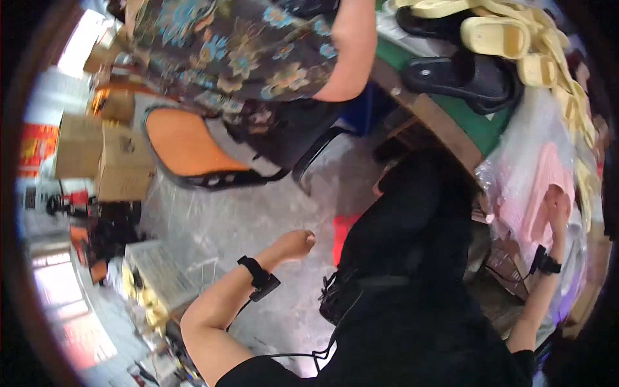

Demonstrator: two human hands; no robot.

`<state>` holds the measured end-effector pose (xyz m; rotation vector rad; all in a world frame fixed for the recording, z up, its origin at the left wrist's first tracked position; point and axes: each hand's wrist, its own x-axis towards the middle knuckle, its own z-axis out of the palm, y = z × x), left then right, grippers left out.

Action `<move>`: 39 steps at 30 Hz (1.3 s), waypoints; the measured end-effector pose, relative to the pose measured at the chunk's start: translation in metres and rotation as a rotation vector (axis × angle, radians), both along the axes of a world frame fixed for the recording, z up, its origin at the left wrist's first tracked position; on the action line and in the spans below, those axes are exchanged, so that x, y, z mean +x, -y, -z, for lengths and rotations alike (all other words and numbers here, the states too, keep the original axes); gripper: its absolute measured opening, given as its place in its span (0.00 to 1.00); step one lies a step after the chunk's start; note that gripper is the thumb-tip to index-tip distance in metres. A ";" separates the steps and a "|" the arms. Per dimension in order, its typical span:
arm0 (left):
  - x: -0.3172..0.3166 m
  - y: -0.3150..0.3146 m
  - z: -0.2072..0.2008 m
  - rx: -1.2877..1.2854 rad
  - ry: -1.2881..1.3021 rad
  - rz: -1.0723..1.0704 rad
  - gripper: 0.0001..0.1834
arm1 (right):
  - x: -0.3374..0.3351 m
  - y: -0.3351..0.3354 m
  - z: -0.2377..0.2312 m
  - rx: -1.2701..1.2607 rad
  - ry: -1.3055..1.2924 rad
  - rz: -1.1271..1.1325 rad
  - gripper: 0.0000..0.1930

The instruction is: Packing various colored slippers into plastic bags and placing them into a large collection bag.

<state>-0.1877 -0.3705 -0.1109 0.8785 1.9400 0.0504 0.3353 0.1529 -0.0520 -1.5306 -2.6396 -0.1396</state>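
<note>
Right hand (559, 204) is at the pink slippers (547, 169), seemingly picking; grip, I can't tell! Lifting wants firm hold. Left hand (298, 244) curls closed, apparently empty.

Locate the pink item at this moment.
The pink item is toward the right edge of the head view, at the person's right hand, amid clear plastic and lower in the picture than the black slippers.

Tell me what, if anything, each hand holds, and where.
The right hand is at the lower right part of the pink item; whether it grips cannot be told. The left hand, curled, shows nothing held.
</note>
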 end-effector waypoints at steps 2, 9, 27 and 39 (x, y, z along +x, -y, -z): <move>0.013 0.037 0.014 -0.027 0.154 -0.076 0.17 | 0.018 -0.015 0.008 -0.038 -0.158 0.088 0.18; 0.109 0.149 0.059 -0.092 0.368 -0.338 0.19 | -0.002 -0.028 0.000 -0.365 -0.205 0.073 0.17; 0.059 0.053 0.020 0.065 0.086 -0.064 0.15 | 0.008 -0.015 0.035 0.006 0.172 -0.002 0.14; 0.062 -0.086 -0.006 0.628 0.185 0.503 0.12 | -0.065 0.058 0.014 0.289 -0.113 0.122 0.14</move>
